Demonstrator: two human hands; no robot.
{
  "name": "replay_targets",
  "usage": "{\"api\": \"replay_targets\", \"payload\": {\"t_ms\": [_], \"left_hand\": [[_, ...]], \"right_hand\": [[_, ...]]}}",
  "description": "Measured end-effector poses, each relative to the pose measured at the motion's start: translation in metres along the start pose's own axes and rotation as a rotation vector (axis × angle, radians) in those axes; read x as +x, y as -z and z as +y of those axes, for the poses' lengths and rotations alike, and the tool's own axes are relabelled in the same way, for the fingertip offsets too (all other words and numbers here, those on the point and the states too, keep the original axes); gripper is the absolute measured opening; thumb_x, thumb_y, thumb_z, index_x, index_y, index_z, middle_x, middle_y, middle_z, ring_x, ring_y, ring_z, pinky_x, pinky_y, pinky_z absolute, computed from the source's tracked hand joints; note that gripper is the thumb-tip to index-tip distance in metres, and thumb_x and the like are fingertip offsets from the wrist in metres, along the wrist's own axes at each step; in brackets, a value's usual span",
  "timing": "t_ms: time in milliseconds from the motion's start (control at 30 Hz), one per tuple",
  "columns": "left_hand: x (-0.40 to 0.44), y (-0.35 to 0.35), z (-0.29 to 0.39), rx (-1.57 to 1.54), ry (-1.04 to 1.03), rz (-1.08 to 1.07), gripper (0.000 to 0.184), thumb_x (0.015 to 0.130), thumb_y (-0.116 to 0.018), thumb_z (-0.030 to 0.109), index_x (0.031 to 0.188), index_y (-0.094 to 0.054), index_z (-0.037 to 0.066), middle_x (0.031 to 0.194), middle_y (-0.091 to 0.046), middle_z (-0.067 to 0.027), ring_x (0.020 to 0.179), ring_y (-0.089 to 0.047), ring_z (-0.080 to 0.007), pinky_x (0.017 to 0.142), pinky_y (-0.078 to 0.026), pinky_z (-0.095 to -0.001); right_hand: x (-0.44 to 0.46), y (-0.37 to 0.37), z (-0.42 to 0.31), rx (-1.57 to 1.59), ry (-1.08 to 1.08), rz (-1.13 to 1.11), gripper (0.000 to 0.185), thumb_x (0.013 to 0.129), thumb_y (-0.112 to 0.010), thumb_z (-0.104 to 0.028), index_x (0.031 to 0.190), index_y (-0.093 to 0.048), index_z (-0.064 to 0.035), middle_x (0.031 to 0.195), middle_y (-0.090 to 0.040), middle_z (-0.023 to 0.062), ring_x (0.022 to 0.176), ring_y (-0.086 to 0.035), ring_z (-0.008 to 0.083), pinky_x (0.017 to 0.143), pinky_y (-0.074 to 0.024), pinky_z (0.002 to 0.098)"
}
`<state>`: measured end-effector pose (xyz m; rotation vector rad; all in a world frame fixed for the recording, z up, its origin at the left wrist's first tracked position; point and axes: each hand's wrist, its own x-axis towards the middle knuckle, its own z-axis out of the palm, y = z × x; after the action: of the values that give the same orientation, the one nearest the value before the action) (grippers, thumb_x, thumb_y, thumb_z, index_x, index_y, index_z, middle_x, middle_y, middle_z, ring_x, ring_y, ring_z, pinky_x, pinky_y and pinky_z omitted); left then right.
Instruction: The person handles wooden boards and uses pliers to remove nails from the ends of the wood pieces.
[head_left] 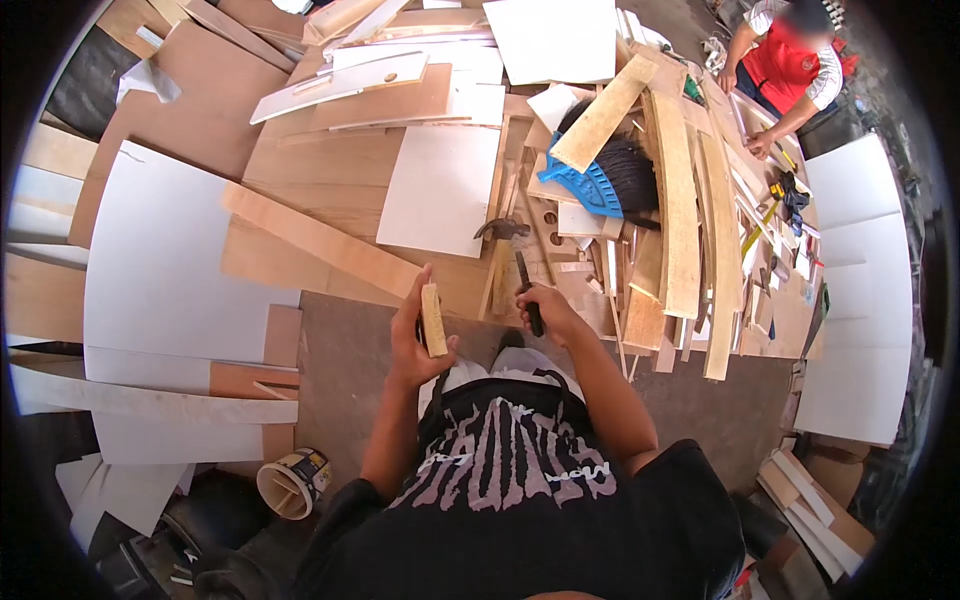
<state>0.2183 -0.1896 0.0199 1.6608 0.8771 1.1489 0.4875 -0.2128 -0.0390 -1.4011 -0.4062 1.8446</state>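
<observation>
My right hand [548,310] is wrapped around the black grip of a claw hammer [503,230]. The hammer stands up from the fist, its metal head over the edge of the wooden worktable. My left hand [407,340] grips a pale piece of wood [433,320] between thumb and fingers. Just beyond those fingers, a long narrow plank [320,238] runs away to the upper left; whether it joins the held piece I cannot tell. A white panel [440,190] lies flat on the table ahead of both hands.
Wood strips [680,200] and a blue broom head [590,185] with dark bristles crowd the table's right side. Large white boards [160,270] flank the left. A bucket [293,483] stands on the floor at lower left. Another person [785,60] works at the far right corner.
</observation>
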Motion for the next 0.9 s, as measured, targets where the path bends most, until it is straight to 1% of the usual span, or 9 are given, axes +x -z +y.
{"api": "replay_targets", "payload": {"t_ms": [133, 200, 300, 433, 500, 633, 700, 867, 900], "left_hand": [[-0.005, -0.014, 0.005, 0.006, 0.063, 0.031, 0.096, 0.069, -0.074, 0.018, 0.153, -0.036, -0.008, 0.152, -0.049, -0.0257, 0.14, -0.049, -0.0297, 0.115, -0.036, -0.0402], [-0.009, -0.018, 0.004, 0.001, 0.108, 0.033, 0.096, 0.068, -0.074, 0.017, 0.153, -0.037, -0.008, 0.151, -0.049, -0.026, 0.14, -0.049, -0.0303, 0.115, -0.036, -0.041], [-0.014, -0.024, 0.0, 0.063, 0.053, 0.075, 0.097, 0.066, -0.073, 0.014, 0.153, -0.036, -0.008, 0.147, -0.053, -0.0245, 0.134, -0.053, -0.0286, 0.113, -0.038, -0.0388], [-0.014, -0.025, 0.005, 0.014, 0.112, 0.1, 0.098, 0.066, -0.074, 0.012, 0.154, -0.036, -0.007, 0.145, -0.055, -0.022, 0.128, -0.056, -0.0242, 0.11, -0.04, -0.0363], [-0.008, -0.025, 0.006, -0.006, 0.156, 0.078, 0.098, 0.066, -0.074, 0.012, 0.154, -0.036, -0.007, 0.144, -0.055, -0.0214, 0.126, -0.056, -0.023, 0.109, -0.041, -0.0356], [0.001, -0.024, 0.004, 0.007, 0.06, 0.058, 0.097, 0.068, -0.077, 0.015, 0.154, -0.037, -0.005, 0.139, -0.059, -0.0201, 0.122, -0.058, -0.0222, 0.106, -0.044, -0.0361], [0.007, -0.013, 0.006, 0.025, 0.05, 0.044, 0.096, 0.069, -0.077, 0.016, 0.154, -0.038, -0.004, 0.137, -0.06, -0.0197, 0.12, -0.06, -0.0226, 0.105, -0.045, -0.0361], [0.015, 0.014, 0.021, 0.063, 0.068, -0.039, 0.095, 0.068, -0.079, 0.019, 0.153, -0.041, -0.001, 0.134, -0.062, -0.021, 0.119, -0.063, -0.0248, 0.103, -0.046, -0.0367], [0.014, 0.023, 0.022, 0.04, 0.08, -0.073, 0.097, 0.076, -0.08, 0.032, 0.154, -0.037, -0.005, 0.141, -0.057, -0.0187, 0.12, -0.058, -0.0234, 0.106, -0.043, -0.0366]], "right_hand": [[0.031, 0.026, 0.012, -0.476, 0.119, 0.134, 0.039, 0.09, -0.073, -0.033, 0.109, -0.061, -0.0018, 0.087, -0.063, 0.0073, 0.072, -0.062, 0.0204, 0.065, -0.0507, 0.033], [0.033, 0.032, 0.01, -0.888, 0.266, 0.289, 0.053, 0.08, -0.084, -0.044, 0.104, -0.065, -0.0005, 0.091, -0.069, 0.0121, 0.081, -0.068, 0.0215, 0.071, -0.0526, 0.0329], [0.046, 0.04, 0.014, -0.992, 0.236, 0.355, 0.057, 0.072, -0.09, -0.046, 0.096, -0.065, -0.0008, 0.09, -0.072, 0.0146, 0.078, -0.07, 0.0188, 0.07, -0.0549, 0.0331], [0.049, 0.044, 0.011, -0.907, 0.107, 0.302, 0.068, 0.072, -0.089, -0.052, 0.107, -0.065, 0.0006, 0.091, -0.073, 0.0162, 0.075, -0.074, 0.0267, 0.073, -0.0572, 0.0387], [0.056, 0.049, 0.018, -0.735, 0.155, 0.256, 0.066, 0.075, -0.089, -0.044, 0.116, -0.064, 0.0007, 0.085, -0.073, 0.0116, 0.061, -0.071, 0.0202, 0.062, -0.0564, 0.0349], [0.048, 0.046, 0.016, -0.514, 0.226, 0.282, 0.062, 0.079, -0.088, -0.033, 0.124, -0.062, 0.0011, 0.083, -0.073, 0.0082, 0.059, -0.07, 0.0155, 0.055, -0.0525, 0.0306], [0.018, 0.025, -0.009, -0.391, 0.2, 0.209, 0.035, 0.085, -0.083, -0.023, 0.108, -0.064, -0.0037, 0.092, -0.075, 0.0076, 0.068, -0.069, 0.0113, 0.045, -0.039, 0.022], [-0.035, -0.026, -0.035, -0.215, 0.223, 0.02, 0.039, 0.089, -0.075, -0.015, 0.124, -0.062, -0.0039, 0.111, -0.074, 0.01, 0.086, -0.071, 0.0101, 0.046, -0.0354, 0.0164], [-0.044, -0.039, -0.036, -0.121, 0.266, -0.051, 0.04, 0.09, -0.073, -0.014, 0.126, -0.059, -0.0031, 0.113, -0.073, 0.0113, 0.086, -0.07, 0.0098, 0.046, -0.0363, 0.0157]]}}
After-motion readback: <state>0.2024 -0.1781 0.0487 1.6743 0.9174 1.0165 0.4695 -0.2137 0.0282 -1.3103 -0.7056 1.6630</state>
